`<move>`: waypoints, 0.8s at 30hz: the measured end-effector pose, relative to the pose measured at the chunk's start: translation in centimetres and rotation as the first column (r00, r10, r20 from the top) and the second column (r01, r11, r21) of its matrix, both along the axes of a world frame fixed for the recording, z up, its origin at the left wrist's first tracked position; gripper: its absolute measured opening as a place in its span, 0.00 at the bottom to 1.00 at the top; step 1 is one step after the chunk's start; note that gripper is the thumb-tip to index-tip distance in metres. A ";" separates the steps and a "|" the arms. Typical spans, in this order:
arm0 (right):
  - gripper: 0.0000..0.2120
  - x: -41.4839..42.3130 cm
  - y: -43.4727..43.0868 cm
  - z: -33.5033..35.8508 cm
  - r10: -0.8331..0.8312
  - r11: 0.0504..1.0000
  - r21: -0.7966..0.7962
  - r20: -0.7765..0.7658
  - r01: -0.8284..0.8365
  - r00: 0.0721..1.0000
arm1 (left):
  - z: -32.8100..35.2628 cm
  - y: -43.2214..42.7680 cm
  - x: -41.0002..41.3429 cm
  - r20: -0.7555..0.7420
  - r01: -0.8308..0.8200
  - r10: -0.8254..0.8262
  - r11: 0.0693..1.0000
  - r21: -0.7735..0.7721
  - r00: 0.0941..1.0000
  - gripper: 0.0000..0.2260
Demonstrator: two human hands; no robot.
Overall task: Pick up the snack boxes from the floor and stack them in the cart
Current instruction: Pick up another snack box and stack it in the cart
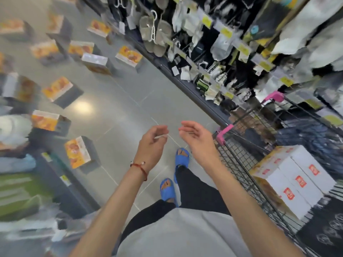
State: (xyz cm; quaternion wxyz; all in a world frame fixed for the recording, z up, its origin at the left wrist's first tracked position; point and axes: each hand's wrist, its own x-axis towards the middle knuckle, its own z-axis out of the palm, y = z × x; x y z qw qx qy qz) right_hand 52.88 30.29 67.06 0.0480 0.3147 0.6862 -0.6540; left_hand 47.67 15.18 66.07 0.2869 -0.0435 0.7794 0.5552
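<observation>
Grey shirt fabric (178, 236) fills the bottom of the view, with both bare forearms reaching forward over black trousers (196, 190) and two blue sandals (168, 190).

The left hand (152, 143) hangs over the grey floor (115, 108) with its fingers loosely curled and nothing in them. A red cord bracelet (140, 168) circles that wrist. The right hand (196, 140) is just beside it, palm turned inward, fingers relaxed and slightly bent, also holding nothing. The two hands are near each other but apart.

Many snack boxes (57, 89) lie scattered across the floor on the left and ahead, well apart from one another, each with an orange-yellow face picturing baked pieces and with grey sides. The nearest box (78, 152) lies to the left of the left forearm. Any print on these is too blurred to read.

On the right stands the cart (235, 164), a black wire basket with pink corner caps (223, 132). Inside it, the packed boxes (297, 175) sit side by side in a tight block, white sides up, each with a small red label whose writing is too small to make out.

Behind the cart, a shelf rack (185, 43) carries hanging slippers and socks with yellow price tags (225, 31), all unreadable.
</observation>
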 end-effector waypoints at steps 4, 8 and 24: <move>0.12 -5.8 -0.2 -0.2 0.122 0.992 -0.018 -0.014 -0.122 0.992 | 0.6 -0.4 -3.8 -0.001 -0.113 0.113 0.994 -0.010 0.994 0.13; 0.12 -12.2 0.2 -0.3 0.223 0.974 -0.037 -0.036 -0.224 0.974 | 1.5 -0.5 -8.1 -0.027 -0.233 0.233 0.972 -0.030 0.972 0.12; 0.11 -32.8 -3.0 -0.4 0.482 0.874 -0.044 -0.045 -0.484 0.875 | 1.3 -5.9 -23.0 -0.001 -0.562 0.562 0.827 -0.008 0.827 0.12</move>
